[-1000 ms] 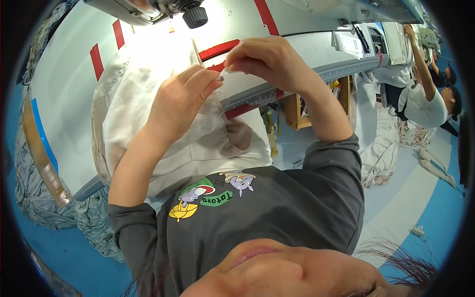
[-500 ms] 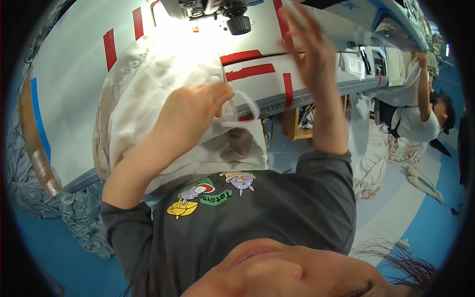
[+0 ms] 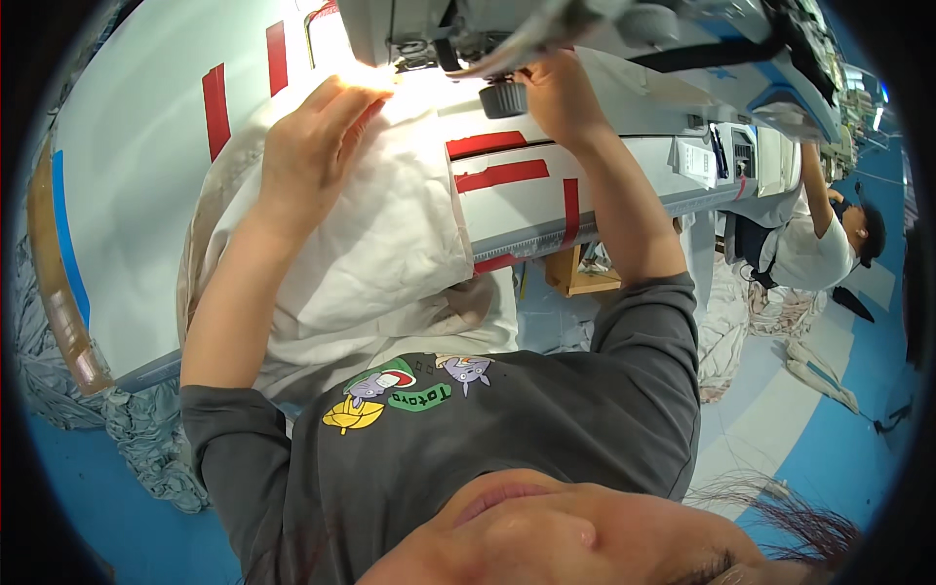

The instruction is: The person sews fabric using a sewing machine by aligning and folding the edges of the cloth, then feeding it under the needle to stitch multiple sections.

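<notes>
White cloth (image 3: pixel 380 234) lies over the table's front edge and hangs down toward my lap. At its far end, under the bright lamp of a sewing machine (image 3: pixel 409 39), my left hand (image 3: pixel 317 146) has its fingers pressed together. Glare washes out the fingertips and whatever is between them. My right hand (image 3: pixel 565 97) is raised beside the machine's black ribbed knob (image 3: pixel 504 99), its fingers bent inward. The machine's body and the knob partly hide these fingertips, so what they grip does not show. The needle area is lost in the glare.
Red tape strips (image 3: pixel 502 175) mark the white machine table (image 3: pixel 146 195). A ruler strip (image 3: pixel 546 241) runs along its front edge. A control panel (image 3: pixel 743 148) stands at the right. Grey-blue gathered cloth (image 3: pixel 161 439) hangs at the left. Another person (image 3: pixel 809 244) works at the far right.
My left hand has moved away from me to the lamp; the pale strip that was by it no longer shows. My right hand has come left and down beside the knob. The cloth has shifted.
</notes>
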`<state>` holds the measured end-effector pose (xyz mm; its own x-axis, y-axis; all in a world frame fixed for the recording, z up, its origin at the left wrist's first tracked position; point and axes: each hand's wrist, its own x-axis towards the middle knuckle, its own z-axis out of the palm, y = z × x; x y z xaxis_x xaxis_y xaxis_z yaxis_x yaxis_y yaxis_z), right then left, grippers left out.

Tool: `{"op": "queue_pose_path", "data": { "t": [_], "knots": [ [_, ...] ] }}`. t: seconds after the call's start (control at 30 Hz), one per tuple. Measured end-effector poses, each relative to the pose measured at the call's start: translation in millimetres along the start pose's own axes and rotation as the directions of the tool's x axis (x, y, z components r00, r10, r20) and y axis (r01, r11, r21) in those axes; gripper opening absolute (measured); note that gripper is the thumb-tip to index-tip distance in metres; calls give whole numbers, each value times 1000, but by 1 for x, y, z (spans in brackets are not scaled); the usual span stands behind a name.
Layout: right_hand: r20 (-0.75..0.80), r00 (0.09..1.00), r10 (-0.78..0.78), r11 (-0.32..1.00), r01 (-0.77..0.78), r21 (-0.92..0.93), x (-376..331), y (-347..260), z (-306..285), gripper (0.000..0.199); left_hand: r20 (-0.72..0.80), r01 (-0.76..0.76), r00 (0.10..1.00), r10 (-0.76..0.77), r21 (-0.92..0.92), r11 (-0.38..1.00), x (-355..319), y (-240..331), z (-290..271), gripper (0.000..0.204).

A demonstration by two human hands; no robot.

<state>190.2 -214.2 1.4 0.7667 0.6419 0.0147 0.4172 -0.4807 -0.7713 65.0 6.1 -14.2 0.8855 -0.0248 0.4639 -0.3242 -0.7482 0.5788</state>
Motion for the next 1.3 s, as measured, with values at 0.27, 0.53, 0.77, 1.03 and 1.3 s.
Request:
{"op": "queue_pose_path", "data": {
  "t": [0.27,0.53,0.77,1.03,1.3],
  "knots": [
    [-92,990,-110,887,56,-458,0,-8,8,18,53,-231,973,226,308,923,-2,-22,2,19],
    [93,898,-430,638,375,-673,-46,-7,44,33,135,-259,965,225,347,902,1,-17,5,19],
    [46,925,-378,762,339,-551,-51,-7,47,57,172,-222,970,170,353,909,0,-16,3,26],
    [6,813,-582,726,523,-447,-25,-18,51,26,163,-277,959,234,349,895,2,-19,4,30],
    [32,908,-418,896,417,-153,-6,2,55,12,84,-284,958,273,195,939,6,-25,-5,30]
  ]
}}
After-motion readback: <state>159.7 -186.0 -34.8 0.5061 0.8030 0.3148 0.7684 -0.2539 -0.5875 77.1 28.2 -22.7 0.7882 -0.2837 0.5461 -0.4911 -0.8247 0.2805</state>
